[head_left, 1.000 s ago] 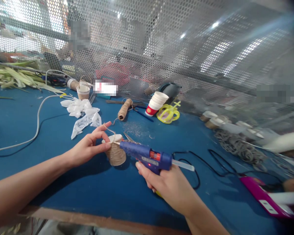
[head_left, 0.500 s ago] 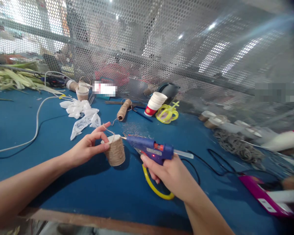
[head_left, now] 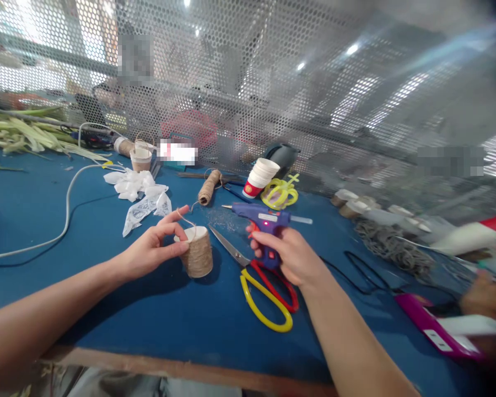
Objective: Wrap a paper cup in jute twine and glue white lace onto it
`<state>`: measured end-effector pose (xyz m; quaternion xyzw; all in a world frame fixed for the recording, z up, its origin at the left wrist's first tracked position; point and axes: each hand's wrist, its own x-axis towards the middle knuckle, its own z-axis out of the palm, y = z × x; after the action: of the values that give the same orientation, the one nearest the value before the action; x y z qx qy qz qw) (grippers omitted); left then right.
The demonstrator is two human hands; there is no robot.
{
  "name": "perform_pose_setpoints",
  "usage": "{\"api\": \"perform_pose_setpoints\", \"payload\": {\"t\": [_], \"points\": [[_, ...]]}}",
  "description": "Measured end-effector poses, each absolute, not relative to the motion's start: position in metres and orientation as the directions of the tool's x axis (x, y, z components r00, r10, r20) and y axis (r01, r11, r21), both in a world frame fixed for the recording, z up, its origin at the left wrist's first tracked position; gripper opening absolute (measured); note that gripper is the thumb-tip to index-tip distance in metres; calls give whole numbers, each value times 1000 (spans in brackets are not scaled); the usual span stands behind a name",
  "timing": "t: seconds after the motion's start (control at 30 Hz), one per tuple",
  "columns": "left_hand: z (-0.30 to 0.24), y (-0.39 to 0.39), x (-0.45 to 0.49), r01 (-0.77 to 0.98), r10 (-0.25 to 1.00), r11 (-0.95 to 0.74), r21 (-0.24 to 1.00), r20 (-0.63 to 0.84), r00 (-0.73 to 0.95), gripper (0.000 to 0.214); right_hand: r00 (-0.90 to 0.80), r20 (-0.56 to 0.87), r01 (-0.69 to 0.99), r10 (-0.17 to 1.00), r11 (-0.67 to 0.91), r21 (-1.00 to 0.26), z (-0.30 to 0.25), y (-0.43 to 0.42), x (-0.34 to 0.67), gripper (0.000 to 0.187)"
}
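Note:
My left hand [head_left: 161, 242] pinches the rim of a paper cup [head_left: 198, 256] wrapped in brown twine, its white inside showing at the top. A loose strand of the twine runs over my raised forefinger toward a twine roll [head_left: 209, 188] lying farther back. My right hand [head_left: 283, 251] is closed round the grip of a blue glue gun [head_left: 260, 213], whose nozzle points left, above the table and apart from the cup. A clear glue stick sticks out of its rear. Below it lie scissors [head_left: 268, 298] with one yellow and one red handle, blades toward the cup.
Behind stand stacked paper cups [head_left: 259, 177] and a yellow crown-shaped item [head_left: 279, 194]. Crumpled white plastic [head_left: 146, 198] and a twine-wrapped cup [head_left: 141, 158] are at the left. A purple power strip [head_left: 432, 325], black cord and another person's hand [head_left: 485, 295] are at right.
My right hand has lifted the glue gun up and back from the cup's rim, uncovering the scissors. My left hand keeps its hold on the cup.

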<state>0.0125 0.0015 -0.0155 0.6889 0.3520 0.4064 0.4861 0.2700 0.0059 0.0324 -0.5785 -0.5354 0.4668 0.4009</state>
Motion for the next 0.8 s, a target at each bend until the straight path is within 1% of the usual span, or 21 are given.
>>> {"api": "perform_pose_setpoints", "payload": {"t": [0.1, 0.17, 0.23, 0.37, 0.43, 0.5, 0.6, 0.67, 0.73, 0.8], "points": [[-15, 2, 11, 112, 872, -325, 939, 252, 419, 21, 104, -110, 285, 988, -136, -949, 24, 28, 277, 21], [-14, 2, 9, 128, 866, -356, 926, 276, 416, 20, 142, -120, 326, 982, -161, -932, 17, 41, 280, 18], [-12, 3, 7, 142, 859, -384, 912, 296, 418, 19, 153, -161, 378, 975, -208, -902, 10, 51, 281, 17], [-9, 3, 5, 173, 841, -430, 886, 324, 432, 18, 166, -244, 491, 955, -295, -820, 0, 64, 277, 29], [-8, 2, 5, 193, 832, -451, 872, 332, 444, 17, 193, -249, 551, 949, -315, -773, -4, 68, 276, 32], [-7, 2, 5, 210, 824, -466, 860, 336, 456, 16, 221, -224, 619, 949, -315, -720, -6, 69, 276, 32], [-7, 2, 5, 220, 813, -483, 847, 341, 472, 16, 244, -127, 727, 961, -268, -632, -2, 67, 276, 29], [-7, 2, 5, 221, 803, -492, 842, 341, 489, 16, 229, -26, 787, 973, -201, -583, 7, 62, 271, 23], [-6, 2, 6, 222, 795, -494, 841, 333, 507, 15, 156, 68, 825, 985, -92, -558, 20, 54, 260, 17], [-5, 2, 6, 218, 786, -494, 842, 325, 525, 15, 1, 104, 826, 995, 57, -561, 33, 43, 242, 24]]}}
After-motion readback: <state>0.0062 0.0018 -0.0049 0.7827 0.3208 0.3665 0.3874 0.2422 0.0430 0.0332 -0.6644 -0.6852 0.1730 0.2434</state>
